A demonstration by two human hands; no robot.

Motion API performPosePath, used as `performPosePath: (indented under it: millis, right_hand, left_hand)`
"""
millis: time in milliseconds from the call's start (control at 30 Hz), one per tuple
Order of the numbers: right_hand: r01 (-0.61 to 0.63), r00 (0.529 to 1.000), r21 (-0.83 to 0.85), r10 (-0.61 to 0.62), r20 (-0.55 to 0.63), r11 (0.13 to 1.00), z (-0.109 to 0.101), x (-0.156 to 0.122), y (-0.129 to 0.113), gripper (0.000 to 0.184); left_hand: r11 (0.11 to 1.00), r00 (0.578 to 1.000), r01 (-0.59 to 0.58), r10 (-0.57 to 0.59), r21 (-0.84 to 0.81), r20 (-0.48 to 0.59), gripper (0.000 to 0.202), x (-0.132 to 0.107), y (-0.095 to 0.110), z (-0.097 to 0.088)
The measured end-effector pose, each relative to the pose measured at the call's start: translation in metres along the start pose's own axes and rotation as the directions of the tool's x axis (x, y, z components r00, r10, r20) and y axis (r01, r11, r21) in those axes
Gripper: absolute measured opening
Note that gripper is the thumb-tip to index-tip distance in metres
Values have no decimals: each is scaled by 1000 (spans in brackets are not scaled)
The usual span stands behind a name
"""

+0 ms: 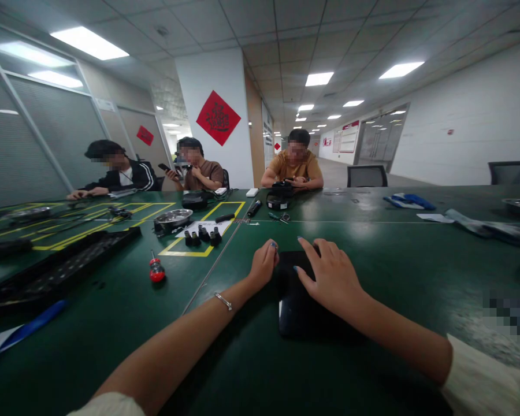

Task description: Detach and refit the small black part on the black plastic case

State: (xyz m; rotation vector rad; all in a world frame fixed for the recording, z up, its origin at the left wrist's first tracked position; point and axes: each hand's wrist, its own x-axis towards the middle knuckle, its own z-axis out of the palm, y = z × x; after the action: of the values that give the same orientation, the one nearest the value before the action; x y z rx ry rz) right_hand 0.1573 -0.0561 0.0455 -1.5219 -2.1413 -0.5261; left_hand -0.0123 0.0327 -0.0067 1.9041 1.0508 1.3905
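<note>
Both hands are out over the green bench [398, 242], and between them lies the black panel [292, 315], flat and straight ahead of the person — a spot that both arms seem to reach without strain. The right hand [329, 271] spreads above it, fingers loose and apart, clutching nothing, thumb and forefinger angled toward the far part; whether they touch the surface is hard to say. Over to the left hand [263, 267], just beside the upper left corner: its fingers curl in together, perhaps to steady that edge, but whether they pinch anything cannot be told.

Further left, the red and black screwdriver [157, 271] rests with its shaft pointing away, its handle turned conveniently toward the person. Beyond it, black cylinders [203, 234] stand on end by the white paper [210, 224], probably so they won't roll, and the yellow tape [186, 253] frames them like a marked-out place. The metal bowl [186, 216] sits just behind — its raised wall presumably good for keeping small pieces together.
</note>
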Motion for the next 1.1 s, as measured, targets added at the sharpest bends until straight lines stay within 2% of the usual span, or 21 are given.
performPosePath:
  millis: [100,167,300,400,467,567,667,767,833,933,1100]
  right_hand:
    - [-107,972,-61,118,201,992,2,0,3,52]
    - [-149,956,-17,149,254,989,4,4,8,48]
    - [-171,954,201,112,277,965,6,14,23,37]
    - [-258,939,424,122,322,868,3,19,36,35]
    - [-415,891,571,189,413,708,1,21,42,39]
    - [-600,800,721,275,533,348,3,21,46,44]
    - [-617,754,786,312,578,35,16,19,47,46]
    - [-558,730,803,335,595,-210,38,12,47,46]
    - [-482,722,808,369,585,-339,54,5,45,44]
    - [-368,718,809,413,561,-458,73,-5,42,37]
    - [-333,671,722,385,633,-607,77,-11,38,28]
  left_hand:
    - [995,993,72,-78,-70,-93,25,5,-6,-1]
    - [988,988,102,-115,-119,-106,21,7,-9,1]
    - [974,981,121,-147,-194,-127,16,7,-11,2]
    - [972,958,65,-124,-225,-258,16,7,-8,0]
    - [978,935,15,-88,-210,-344,17,7,-5,-2]
    - [979,930,6,-80,-203,-359,17,5,-2,-3]
    - [977,946,29,-95,-209,-310,16,2,0,-1]
    - [983,970,40,-82,-179,-230,20,1,-2,2]
    - [988,984,33,-59,-151,-168,23,2,-5,4]
    - [995,994,27,-36,-91,-105,23,3,-9,5]
    - [999,999,-5,2,53,47,24,0,-9,5]
